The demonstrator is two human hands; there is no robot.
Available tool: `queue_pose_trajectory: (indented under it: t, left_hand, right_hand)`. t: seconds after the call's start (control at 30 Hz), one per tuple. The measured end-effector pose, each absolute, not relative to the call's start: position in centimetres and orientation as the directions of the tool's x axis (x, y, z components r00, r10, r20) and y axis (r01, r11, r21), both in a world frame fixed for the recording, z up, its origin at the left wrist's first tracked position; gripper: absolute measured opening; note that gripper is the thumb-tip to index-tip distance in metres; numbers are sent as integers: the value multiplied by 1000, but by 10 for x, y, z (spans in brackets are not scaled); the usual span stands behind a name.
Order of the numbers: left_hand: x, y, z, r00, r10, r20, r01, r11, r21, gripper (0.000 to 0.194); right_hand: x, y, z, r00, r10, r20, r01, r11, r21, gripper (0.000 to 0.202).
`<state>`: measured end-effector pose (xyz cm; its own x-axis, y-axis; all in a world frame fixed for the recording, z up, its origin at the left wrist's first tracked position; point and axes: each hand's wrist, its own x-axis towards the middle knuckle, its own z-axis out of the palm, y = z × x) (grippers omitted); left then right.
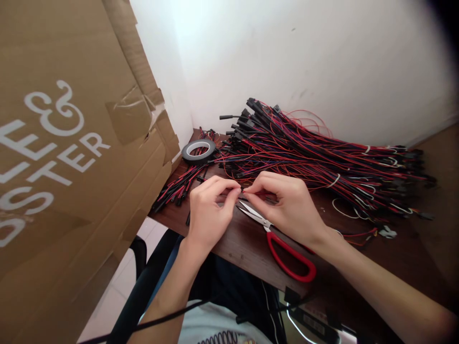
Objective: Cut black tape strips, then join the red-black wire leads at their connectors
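Note:
In the head view both hands meet over the table, fingertips almost touching. My left hand [213, 205] pinches the end of a thin wire [243, 190] between thumb and forefinger. My right hand [285, 198] holds the same wire in a pinch from the other side; red and black show at the fingertips, but the exact join is too small to make out. Below my right hand lies a pair of scissors [291, 258] with red handles, its blades slightly apart and pointing towards my fingertips.
A large pile of red and black cables [304, 148] with black connectors lies along the wall. A roll of black tape [198, 152] sits left of it, beside a smaller cable bundle [175, 193]. A tall cardboard box [82, 191] stands close on the left. The brown table's [233, 248] front edge is near my body.

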<state>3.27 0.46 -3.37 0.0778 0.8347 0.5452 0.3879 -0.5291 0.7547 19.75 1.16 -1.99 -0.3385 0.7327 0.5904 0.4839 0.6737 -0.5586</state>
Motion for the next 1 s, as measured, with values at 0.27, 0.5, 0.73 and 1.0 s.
queue_pose_trajectory:
  t: [0.27,0.5,0.73,1.0]
  left_hand:
    - [28,6,-30,140,832,536,379,-545,747,6]
    - [26,7,-27,212,792,572,526,-586,616,8]
    - [25,5,-23,142,914,381,495,-399,772,9]
    - [1,19,-18,280,926,252,406,-353,843,4]
  right_hand:
    - [197,12,-19,-312,785,535,463,617,-636,13]
    - [197,11,-22,-333,764,553,485,642,-594,13]
    - [196,14,-32,-466,565,681,474,809,-346,18]
    - [199,15,-31,-518,504,691,371,860,-350,18]
